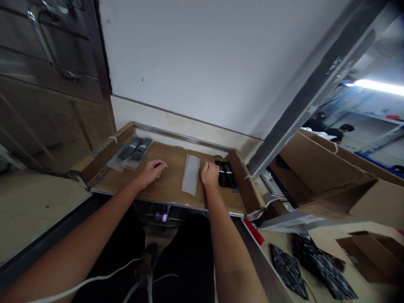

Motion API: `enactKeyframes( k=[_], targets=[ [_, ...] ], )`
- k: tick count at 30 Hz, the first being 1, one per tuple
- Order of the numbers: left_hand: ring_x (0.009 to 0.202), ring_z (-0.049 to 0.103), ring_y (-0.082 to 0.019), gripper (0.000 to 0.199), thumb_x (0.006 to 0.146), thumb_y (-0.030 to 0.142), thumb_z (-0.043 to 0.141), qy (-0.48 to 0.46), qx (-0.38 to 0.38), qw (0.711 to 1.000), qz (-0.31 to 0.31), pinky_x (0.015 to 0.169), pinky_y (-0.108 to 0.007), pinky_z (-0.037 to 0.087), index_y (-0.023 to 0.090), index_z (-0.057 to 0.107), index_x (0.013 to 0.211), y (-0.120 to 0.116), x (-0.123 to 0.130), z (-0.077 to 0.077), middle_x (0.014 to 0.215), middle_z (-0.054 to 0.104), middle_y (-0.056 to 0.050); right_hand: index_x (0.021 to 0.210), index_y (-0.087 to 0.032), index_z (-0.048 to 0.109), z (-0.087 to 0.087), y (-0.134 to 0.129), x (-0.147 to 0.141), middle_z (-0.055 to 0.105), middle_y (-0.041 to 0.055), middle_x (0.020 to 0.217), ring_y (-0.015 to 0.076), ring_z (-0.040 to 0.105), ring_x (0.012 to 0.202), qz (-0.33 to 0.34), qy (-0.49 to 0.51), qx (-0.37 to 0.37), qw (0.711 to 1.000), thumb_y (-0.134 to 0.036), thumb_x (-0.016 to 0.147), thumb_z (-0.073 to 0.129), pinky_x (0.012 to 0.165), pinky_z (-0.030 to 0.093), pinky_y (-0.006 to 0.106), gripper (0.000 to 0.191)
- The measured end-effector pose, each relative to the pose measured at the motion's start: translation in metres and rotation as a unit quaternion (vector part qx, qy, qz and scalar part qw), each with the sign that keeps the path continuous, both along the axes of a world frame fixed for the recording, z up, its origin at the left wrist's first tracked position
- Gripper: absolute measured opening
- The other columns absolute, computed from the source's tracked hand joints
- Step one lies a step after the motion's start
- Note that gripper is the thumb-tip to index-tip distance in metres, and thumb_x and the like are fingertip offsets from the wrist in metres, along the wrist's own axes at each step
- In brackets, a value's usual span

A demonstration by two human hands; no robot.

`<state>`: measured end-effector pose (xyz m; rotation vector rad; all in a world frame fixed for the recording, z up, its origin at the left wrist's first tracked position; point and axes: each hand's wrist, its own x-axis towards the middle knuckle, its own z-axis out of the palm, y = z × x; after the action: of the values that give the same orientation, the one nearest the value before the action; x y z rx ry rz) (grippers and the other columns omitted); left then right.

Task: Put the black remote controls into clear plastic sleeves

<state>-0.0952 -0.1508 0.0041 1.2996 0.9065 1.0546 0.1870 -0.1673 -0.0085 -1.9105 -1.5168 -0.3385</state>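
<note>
Left hand (153,170), in the head view, hangs over the brown cardboard-lined tray (164,187) with fingers bent together and nothing visible between them; whether it pinches something, I cannot tell. The right hand (210,173) is curled into a fist, its back hiding any grip, between the flat, whitish translucent plastic sleeve (190,174) and the slim black pieces with white bands (230,180). Contact with those pieces is unclear.

The sleeve lies flat mid-tray, between the hands. It looks very light, limp and slippery, likely to cling or crease; a fingertip pinch at one short end should lift it best. The black pieces, side by side at the tray's right, look firmer, probably light, and easiest taken around the banded middle. At the left, dark banded pieces in clear plastic bags (134,152) would likely slide; a grip through the film onto the contents seems surest.
</note>
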Motion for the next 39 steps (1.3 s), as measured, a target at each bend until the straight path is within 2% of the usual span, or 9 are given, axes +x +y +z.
enactKeyframes(
  k=[5, 11, 16, 22, 39],
  targets=[
    [0.044, 0.032, -0.007, 0.033, 0.071, 0.049, 0.072, 0.008, 0.002, 1.0, 0.002, 0.044, -0.021, 0.022, 0.017, 0.064, 0.077, 0.0, 0.0, -0.001, 0.054, 0.037, 0.007, 0.078, -0.015, 0.065, 0.002, -0.011, -0.001, 0.068, 0.0151, 0.081, 0.0239, 0.059, 0.079, -0.024, 0.045, -0.011, 0.999, -0.029, 0.1, 0.031, 0.075, 0.037, 0.032, 0.043],
    [0.044, 0.032, -0.006, 0.033, 0.07, 0.048, 0.072, 0.016, 0.007, 1.0, 0.004, 0.044, -0.02, 0.022, 0.017, 0.063, 0.076, 0.002, 0.001, -0.002, 0.054, 0.038, 0.007, 0.077, -0.017, 0.065, 0.005, -0.005, 0.006, 0.069, 0.0119, 0.078, 0.0236, 0.059, 0.074, -0.033, 0.121, -0.05, 0.991, -0.036, 0.098, 0.035, 0.069, 0.036, 0.03, 0.042],
    [0.044, 0.03, -0.006, 0.032, 0.072, 0.048, 0.072, 0.011, 0.014, 1.0, 0.018, 0.044, -0.021, 0.02, 0.017, 0.063, 0.076, 0.007, 0.004, -0.004, 0.053, 0.035, 0.007, 0.074, -0.018, 0.065, 0.0, 0.005, 0.014, 0.07, 0.011, 0.077, 0.0236, 0.059, 0.074, -0.038, 0.122, -0.054, 0.99, -0.038, 0.097, 0.038, 0.07, 0.036, 0.03, 0.041],
    [0.044, 0.03, -0.007, 0.032, 0.074, 0.049, 0.071, 0.037, 0.025, 0.999, 0.021, 0.044, -0.021, 0.019, 0.018, 0.065, 0.078, 0.008, 0.006, -0.006, 0.054, 0.036, 0.007, 0.082, -0.015, 0.069, -0.007, 0.013, 0.02, 0.071, 0.0122, 0.083, 0.0239, 0.06, 0.078, -0.043, 0.118, -0.058, 0.99, -0.031, 0.095, 0.041, 0.073, 0.038, 0.03, 0.034],
    [0.044, 0.033, -0.006, 0.031, 0.077, 0.047, 0.069, 0.053, 0.038, 0.997, 0.036, 0.043, -0.019, 0.021, 0.017, 0.065, 0.081, 0.017, 0.009, -0.015, 0.054, 0.038, 0.007, 0.084, -0.014, 0.07, -0.004, 0.013, 0.019, 0.072, 0.0122, 0.086, 0.0227, 0.062, 0.08, -0.047, 0.077, -0.071, 0.993, -0.02, 0.092, 0.046, 0.072, 0.037, 0.029, 0.027]
  ],
)
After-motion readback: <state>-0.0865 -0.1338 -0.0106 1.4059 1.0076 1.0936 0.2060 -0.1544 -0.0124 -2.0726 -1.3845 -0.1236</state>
